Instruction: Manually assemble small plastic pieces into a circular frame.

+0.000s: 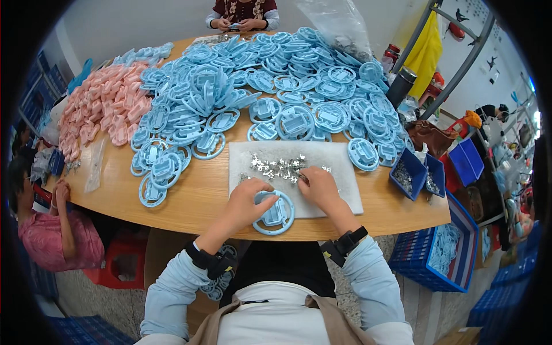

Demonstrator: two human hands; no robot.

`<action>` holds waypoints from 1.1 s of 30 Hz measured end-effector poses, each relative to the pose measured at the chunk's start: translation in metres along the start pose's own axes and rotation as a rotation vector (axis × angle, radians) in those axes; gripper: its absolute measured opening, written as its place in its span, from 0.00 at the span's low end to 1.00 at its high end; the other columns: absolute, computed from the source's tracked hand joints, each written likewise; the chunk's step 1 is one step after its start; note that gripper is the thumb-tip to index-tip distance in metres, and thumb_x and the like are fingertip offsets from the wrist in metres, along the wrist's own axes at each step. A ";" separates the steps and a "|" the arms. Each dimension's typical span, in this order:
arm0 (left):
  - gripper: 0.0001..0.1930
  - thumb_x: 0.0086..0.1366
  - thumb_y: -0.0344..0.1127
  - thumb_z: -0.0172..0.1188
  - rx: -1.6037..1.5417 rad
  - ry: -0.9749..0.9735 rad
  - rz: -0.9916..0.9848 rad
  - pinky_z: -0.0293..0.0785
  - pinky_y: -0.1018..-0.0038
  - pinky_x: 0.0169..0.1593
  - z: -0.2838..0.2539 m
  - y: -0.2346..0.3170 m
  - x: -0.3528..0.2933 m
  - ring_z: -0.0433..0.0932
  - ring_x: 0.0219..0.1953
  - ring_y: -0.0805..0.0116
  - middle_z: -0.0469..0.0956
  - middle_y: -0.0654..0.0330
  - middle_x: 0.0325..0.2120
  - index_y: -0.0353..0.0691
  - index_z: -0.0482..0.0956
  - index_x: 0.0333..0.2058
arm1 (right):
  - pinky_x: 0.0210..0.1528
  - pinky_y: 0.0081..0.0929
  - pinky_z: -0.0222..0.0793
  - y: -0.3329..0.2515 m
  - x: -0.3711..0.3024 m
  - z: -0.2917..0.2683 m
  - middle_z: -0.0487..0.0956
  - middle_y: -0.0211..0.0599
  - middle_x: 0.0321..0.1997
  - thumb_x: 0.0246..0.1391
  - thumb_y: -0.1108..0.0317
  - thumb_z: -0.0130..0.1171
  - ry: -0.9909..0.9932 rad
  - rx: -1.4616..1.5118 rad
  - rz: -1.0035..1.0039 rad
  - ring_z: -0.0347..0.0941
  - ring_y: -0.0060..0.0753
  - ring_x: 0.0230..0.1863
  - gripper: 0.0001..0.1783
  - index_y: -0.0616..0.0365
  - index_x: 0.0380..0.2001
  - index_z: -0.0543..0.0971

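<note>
A round, light-blue plastic part (274, 214) with a ring rim and a boxy centre lies at the table's near edge, partly over a white pad (345, 192). My left hand (248, 201) grips its upper left side, thumb across the ring and fingers curled. On the pad is a loose heap of small silvery metal pieces (278, 168). At the right end of that heap, my right hand (319, 187) has its fingertips pinched together; a metal piece seems to be between them, but its shape is too small to make out.
Many blue ring parts (201, 92) pile up beyond the pad, with pink plastic parts (109, 100) to the left. Blue bins of metal bits (409, 173) stand at the right edge near a dark flask (401, 86). Co-workers sit at the left (60, 236) and far side (244, 14).
</note>
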State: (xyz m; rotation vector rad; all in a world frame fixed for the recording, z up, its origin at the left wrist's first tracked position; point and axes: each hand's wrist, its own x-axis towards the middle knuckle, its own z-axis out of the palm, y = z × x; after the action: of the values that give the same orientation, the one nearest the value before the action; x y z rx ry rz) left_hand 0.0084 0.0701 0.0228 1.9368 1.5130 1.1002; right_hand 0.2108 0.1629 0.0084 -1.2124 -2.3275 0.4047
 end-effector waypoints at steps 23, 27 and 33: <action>0.11 0.52 0.31 0.63 -0.067 0.055 0.104 0.69 0.67 0.41 0.012 0.008 -0.005 0.75 0.37 0.58 0.76 0.55 0.31 0.33 0.77 0.34 | 0.20 0.17 0.56 -0.043 -0.024 -0.013 0.72 0.28 0.24 0.45 0.72 0.62 -0.035 0.655 -0.028 0.62 0.15 0.18 0.06 0.60 0.29 0.79; 0.27 0.45 0.43 0.70 0.144 0.095 0.161 0.65 0.63 0.49 0.002 0.009 -0.019 0.70 0.46 0.54 0.72 0.52 0.42 0.33 0.74 0.41 | 0.23 0.20 0.60 -0.043 -0.024 -0.003 0.73 0.31 0.26 0.43 0.73 0.61 -0.071 0.603 -0.065 0.66 0.22 0.21 0.06 0.59 0.29 0.79; 0.37 0.38 0.50 0.73 0.201 0.029 0.099 0.62 0.62 0.53 0.010 -0.003 -0.034 0.66 0.50 0.52 0.68 0.52 0.47 0.34 0.73 0.45 | 0.28 0.27 0.67 -0.045 -0.020 0.009 0.73 0.33 0.30 0.43 0.71 0.61 -0.103 0.495 -0.195 0.71 0.34 0.27 0.07 0.58 0.29 0.79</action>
State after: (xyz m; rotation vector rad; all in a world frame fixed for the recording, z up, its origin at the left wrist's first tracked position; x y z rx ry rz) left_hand 0.0119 0.0404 0.0044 2.1598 1.6124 1.0556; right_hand 0.1851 0.1212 0.0163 -0.7363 -2.2131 0.9228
